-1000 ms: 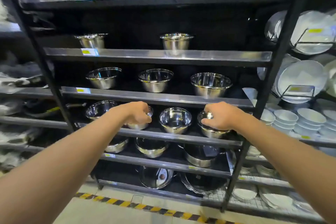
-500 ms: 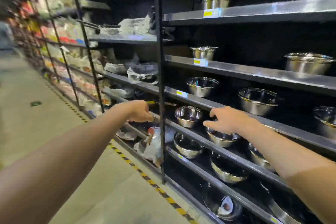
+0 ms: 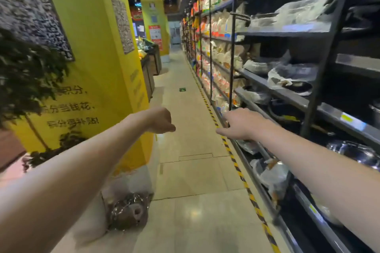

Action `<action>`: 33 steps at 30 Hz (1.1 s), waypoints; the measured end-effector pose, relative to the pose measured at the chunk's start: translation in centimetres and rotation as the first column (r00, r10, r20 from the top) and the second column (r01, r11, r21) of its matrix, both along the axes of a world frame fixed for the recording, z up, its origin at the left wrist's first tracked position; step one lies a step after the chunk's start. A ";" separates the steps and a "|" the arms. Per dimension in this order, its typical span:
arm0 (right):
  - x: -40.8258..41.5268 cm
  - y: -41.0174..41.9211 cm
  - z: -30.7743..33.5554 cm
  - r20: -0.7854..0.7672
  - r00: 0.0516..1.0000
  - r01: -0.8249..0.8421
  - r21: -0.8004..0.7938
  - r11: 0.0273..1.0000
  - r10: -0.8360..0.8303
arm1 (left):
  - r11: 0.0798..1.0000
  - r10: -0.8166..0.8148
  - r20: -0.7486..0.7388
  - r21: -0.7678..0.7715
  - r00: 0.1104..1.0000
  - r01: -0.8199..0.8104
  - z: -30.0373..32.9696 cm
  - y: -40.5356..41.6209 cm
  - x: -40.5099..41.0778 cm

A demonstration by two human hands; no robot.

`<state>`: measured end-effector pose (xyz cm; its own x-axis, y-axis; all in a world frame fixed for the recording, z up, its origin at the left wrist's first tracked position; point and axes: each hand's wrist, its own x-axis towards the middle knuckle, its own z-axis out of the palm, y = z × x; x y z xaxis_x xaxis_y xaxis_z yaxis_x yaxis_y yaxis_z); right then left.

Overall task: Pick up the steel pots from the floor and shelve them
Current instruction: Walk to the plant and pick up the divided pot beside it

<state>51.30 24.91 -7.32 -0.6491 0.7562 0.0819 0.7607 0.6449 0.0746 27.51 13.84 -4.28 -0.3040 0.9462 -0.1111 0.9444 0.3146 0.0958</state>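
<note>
Item: steel pot (image 3: 129, 212), apparently foil- or film-wrapped, on the floor at the foot of the yellow pillar (image 3: 98, 72), across the aisle from the shelving (image 3: 320, 109). Likely rigid, light, slippery; best lifted at the rim with both hands. Left hand (image 3: 159, 120) curled, empty. Right hand (image 3: 242, 124) spread, empty.

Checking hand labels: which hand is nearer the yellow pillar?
Left. The left hand hangs in the air just beside the yellow pillar, over the floor. The right hand is across the aisle, by the shelves.
</note>
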 end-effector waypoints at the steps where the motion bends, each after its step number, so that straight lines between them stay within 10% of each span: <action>1: -2.1 -0.5 -0.2 0.007 0.999 -0.031 0.016 0.999 0.031 | 0.999 0.047 -0.025 -0.019 0.999 -0.047 -0.1 -1.7 -1.3; 18: -32.4 -15.0 -4.1 -0.128 0.911 -0.374 0.151 0.915 0.393 | 0.890 0.448 -0.269 0.226 0.853 -0.396 -3.5 -22.9 -23.5; 33: -46.0 -8.8 -14.9 -0.025 0.942 -0.335 0.009 0.942 0.335 | 0.922 0.388 -0.108 0.041 0.915 -0.386 -16.6 -16.1 -40.3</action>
